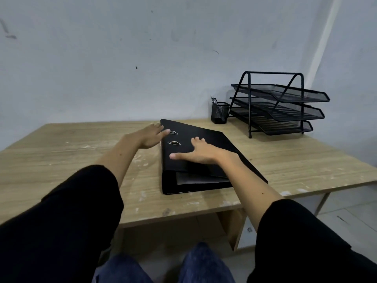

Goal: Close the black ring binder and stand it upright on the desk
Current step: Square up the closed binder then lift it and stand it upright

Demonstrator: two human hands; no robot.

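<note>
The black ring binder (206, 137) lies flat on the wooden desk (81, 152), cover down over its contents, spine to the left, with grey paper showing at the near open end. Two metal slots show on the cover near the spine. My left hand (151, 135) is at the far end of the spine, fingers spread and touching the cover's edge. My right hand (199, 153) lies flat on the cover, fingers apart, pressing on its near half. Neither hand grips anything.
A black three-tier mesh letter tray (279, 105) stands at the desk's back right against the wall. A small black mesh pen holder (219, 112) stands just left of it. The desk's front edge (183, 217) is near my knees.
</note>
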